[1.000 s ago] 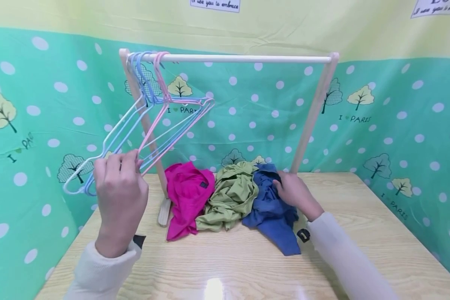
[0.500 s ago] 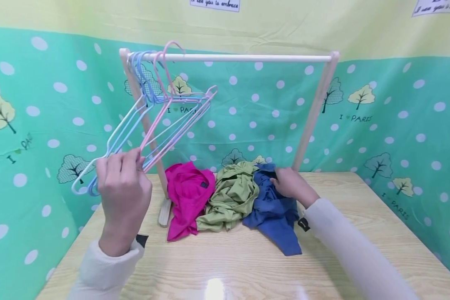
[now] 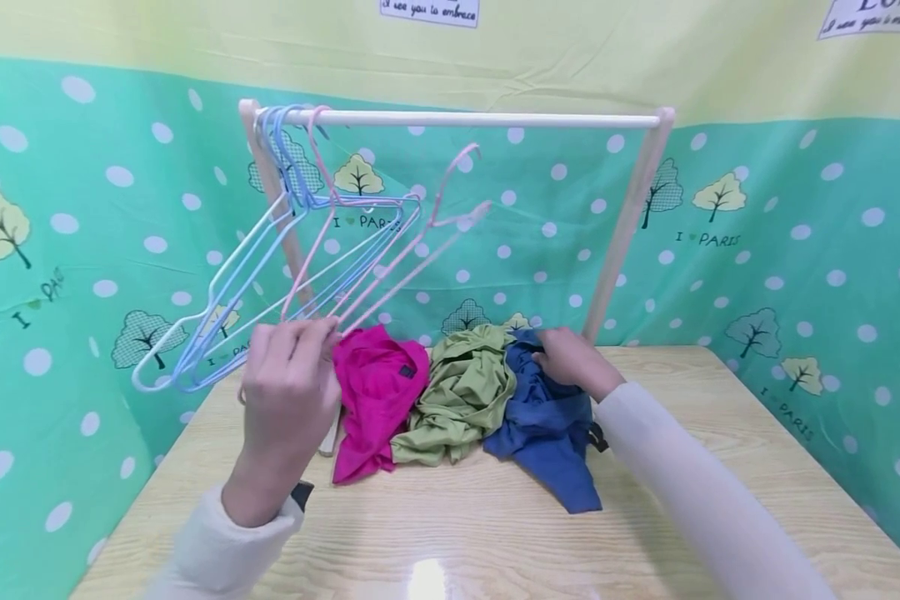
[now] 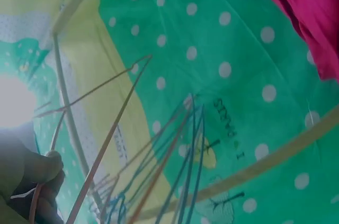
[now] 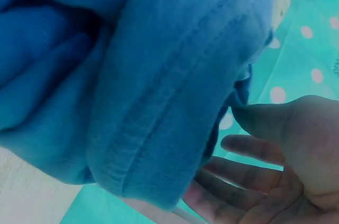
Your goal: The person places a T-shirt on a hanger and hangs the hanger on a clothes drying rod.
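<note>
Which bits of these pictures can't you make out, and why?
Head view: part of the held pink hanger, behind the left hand.
Head view: lower end of the rack's right post, behind the right hand and blue garment.
Head view: any lettering on the dark label of the magenta garment, too small.
Left wrist view: part of the left hand, past the frame's edge.
Right wrist view: some of the right hand's fingertips, behind the blue garment.
</note>
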A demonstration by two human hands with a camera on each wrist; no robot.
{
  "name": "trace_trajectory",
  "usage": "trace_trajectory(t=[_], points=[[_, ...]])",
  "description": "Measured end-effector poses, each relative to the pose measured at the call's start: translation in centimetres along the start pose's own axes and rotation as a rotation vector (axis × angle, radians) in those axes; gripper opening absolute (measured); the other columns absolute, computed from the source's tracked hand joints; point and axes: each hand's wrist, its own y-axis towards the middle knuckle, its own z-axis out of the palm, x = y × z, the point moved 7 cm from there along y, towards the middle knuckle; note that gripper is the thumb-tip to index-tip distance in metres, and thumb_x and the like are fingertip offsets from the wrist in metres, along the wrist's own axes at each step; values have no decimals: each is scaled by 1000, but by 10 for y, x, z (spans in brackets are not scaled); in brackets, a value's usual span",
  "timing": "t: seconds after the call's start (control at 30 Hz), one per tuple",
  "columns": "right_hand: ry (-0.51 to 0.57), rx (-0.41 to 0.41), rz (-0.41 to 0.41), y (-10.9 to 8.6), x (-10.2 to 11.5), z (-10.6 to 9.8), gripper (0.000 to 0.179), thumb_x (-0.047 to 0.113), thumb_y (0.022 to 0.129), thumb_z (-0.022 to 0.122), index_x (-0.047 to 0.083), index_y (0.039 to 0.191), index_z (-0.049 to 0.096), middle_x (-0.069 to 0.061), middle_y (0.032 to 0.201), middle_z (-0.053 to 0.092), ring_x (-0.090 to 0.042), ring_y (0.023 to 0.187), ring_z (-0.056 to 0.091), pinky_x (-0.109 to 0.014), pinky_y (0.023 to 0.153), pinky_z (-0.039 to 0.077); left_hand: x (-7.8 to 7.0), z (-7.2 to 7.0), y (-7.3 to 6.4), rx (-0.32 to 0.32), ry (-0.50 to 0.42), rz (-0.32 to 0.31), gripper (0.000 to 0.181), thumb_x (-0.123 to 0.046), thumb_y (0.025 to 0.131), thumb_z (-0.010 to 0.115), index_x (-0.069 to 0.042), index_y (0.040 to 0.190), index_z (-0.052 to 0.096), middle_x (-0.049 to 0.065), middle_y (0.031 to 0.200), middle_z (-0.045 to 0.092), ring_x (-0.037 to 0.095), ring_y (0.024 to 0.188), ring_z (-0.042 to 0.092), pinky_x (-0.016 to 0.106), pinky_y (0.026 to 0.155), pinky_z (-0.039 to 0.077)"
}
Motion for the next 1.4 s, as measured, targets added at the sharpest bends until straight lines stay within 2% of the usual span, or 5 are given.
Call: trace_trajectory(t=[0.3,0.53,0.7,1.0,1.4], points=[[-8,13,22,13,-1,0,8,8,99,65,0,96,67,-13,83,64,-29,79,63,-43,70,52,-5,29,-13,186,-163,-24,11,8,86,75,9,97,75,19,85,68,33,74,54,39,61,49],[-23,31,77,26,-7,4,12,-4,97,53,-1,97,65,-17,88,64,-30,79,63,-44,70,53,1,36,-18,278,-154,-47,13,11,84,76,9,97,75,17,86,69,30,74,52,36,59,48],[81,19,132,33,-15,1,14,-4,97,45,-1,90,57,-15,81,56,-27,70,53,-40,66,47,7,35,-18,316,-144,-80,13,11,84,77,9,97,75,18,86,68,32,79,55,39,64,53],[306,-63,254,30,-20,-25,38,-3,95,38,17,65,27,0,65,17,-21,57,24,-35,55,31,6,31,-15,360,-131,-79,13,10,83,78,9,96,75,17,87,68,31,78,53,36,62,49],[375,-97,369,35,-35,-38,34,2,95,39,14,64,34,-1,60,28,-20,49,34,-33,47,35,6,15,-8,448,-113,-133,18,9,80,81,3,97,78,10,87,70,24,77,51,32,60,44]])
